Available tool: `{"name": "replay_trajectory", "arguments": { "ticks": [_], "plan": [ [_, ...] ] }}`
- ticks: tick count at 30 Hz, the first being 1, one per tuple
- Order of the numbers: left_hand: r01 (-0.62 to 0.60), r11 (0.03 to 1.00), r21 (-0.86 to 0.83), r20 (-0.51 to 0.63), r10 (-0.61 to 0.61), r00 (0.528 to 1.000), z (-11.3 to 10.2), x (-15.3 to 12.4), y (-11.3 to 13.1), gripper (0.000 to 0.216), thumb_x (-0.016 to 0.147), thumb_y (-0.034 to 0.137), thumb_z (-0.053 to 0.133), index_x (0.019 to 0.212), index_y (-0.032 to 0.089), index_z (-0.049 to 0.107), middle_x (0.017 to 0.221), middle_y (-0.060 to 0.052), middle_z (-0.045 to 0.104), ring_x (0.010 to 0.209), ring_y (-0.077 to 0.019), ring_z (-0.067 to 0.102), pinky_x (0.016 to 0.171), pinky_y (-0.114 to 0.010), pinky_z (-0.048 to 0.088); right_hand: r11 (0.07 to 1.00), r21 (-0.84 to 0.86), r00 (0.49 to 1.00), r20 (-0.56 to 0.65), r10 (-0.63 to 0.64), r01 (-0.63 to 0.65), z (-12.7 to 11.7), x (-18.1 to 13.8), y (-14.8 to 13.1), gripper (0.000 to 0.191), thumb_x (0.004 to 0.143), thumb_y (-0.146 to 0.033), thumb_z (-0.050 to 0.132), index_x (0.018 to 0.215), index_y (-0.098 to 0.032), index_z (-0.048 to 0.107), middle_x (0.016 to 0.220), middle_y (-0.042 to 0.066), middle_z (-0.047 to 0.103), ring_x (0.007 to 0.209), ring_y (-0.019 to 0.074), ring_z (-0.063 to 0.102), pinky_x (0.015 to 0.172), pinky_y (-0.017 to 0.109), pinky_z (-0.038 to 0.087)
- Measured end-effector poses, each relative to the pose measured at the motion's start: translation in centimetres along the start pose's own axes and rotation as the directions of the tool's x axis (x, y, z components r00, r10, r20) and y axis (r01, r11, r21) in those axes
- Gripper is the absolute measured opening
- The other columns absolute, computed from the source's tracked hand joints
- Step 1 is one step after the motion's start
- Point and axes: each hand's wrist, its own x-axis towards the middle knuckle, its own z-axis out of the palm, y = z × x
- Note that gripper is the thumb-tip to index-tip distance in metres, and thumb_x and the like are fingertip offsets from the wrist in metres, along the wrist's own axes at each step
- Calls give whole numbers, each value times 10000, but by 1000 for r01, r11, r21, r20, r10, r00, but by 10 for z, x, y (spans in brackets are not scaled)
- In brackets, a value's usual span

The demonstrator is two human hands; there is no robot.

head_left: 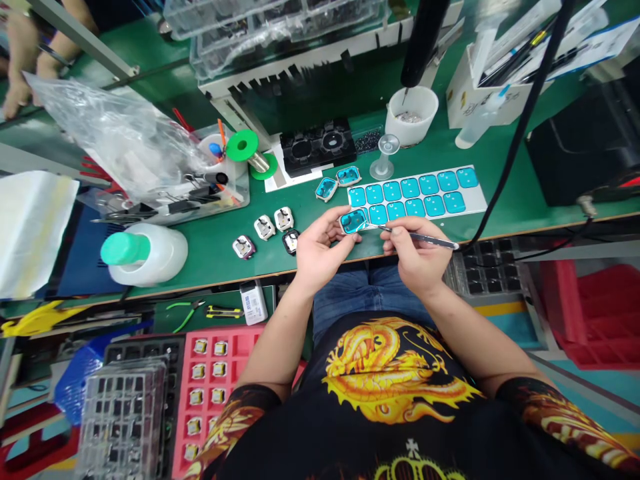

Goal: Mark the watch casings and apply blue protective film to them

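My left hand (323,248) is closed around a small watch-like case (353,221) with a blue film piece on its face. Between the fingers of my right hand (417,253) is a pair of metal tweezers (425,239), its tip at the case's right edge. Just beyond my hands lies a white sheet (475,197) bearing rows of blue adhesive pieces (410,187). Two cases with blue faces (337,183) rest behind my left hand. Left of that hand sit several more cases (264,227), without blue film, one of them dark (290,241).
A solder spool (250,153), a black fixture (317,143) and a white cup (411,115) stand at the back. A white bottle with a green cap (145,253) is at left. A black cable (520,133) hangs at right. Below the bench is a red tray (240,347). Another person's hands (30,80) show top left.
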Motion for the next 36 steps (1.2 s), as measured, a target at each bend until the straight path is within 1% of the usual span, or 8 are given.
{"name": "replay_trajectory", "arguments": {
  "ticks": [5,9,15,21,27,32,36],
  "plan": [
    [21,1000,15,-9,-20,1000,0,-1,0,494,868,205,881,1344,237,750,1032,-18,807,865,-155,811,876,-315,708,1000,-24,1000,9,5,-5,-2,-1,0,172,1020,-411,789,1003,-244,826,839,8,798,607,127,714,552,247,638],
    [21,1000,15,-2,-21,1000,0,-1,1,494,874,180,869,1351,235,752,1059,-20,804,870,-141,800,887,-302,696,1000,4,999,24,-21,21,-2,-1,-2,137,1023,-385,792,1006,-255,829,851,5,798,617,124,717,560,242,633],
    [23,999,41,1,-23,1000,0,-1,0,496,878,190,863,1359,232,749,1083,-30,806,869,-151,799,884,-321,700,999,1,999,36,-41,41,-2,0,-2,171,1021,-423,793,1001,-256,822,862,10,789,622,137,716,552,267,628],
    [22,999,30,5,-22,1000,0,0,-2,503,872,179,863,1358,235,749,1074,-27,814,865,-143,802,874,-300,693,998,43,997,60,-56,53,-3,0,-3,118,1026,-370,790,1013,-258,827,883,10,790,645,131,728,567,257,627],
    [32,998,62,10,-32,999,0,0,-1,496,872,191,863,1354,230,752,1079,-31,812,869,-147,802,878,-303,696,998,34,996,72,-54,52,-5,1,-2,167,1013,-416,803,999,-250,822,890,20,784,664,148,741,574,278,641],
    [40,997,63,6,-40,999,0,0,-1,502,863,183,861,1352,232,758,1036,-21,813,859,-149,800,880,-307,701,998,52,996,72,-48,44,-5,2,-3,177,1000,-425,822,985,-248,823,884,17,791,658,150,748,572,275,650],
    [38,998,43,3,-38,999,1,1,0,502,850,160,863,1337,237,769,1027,-16,821,863,-138,803,872,-274,691,997,74,996,79,-33,27,-6,3,-3,171,991,-416,837,979,-246,828,884,20,795,653,145,748,569,266,652]
  ]
}}
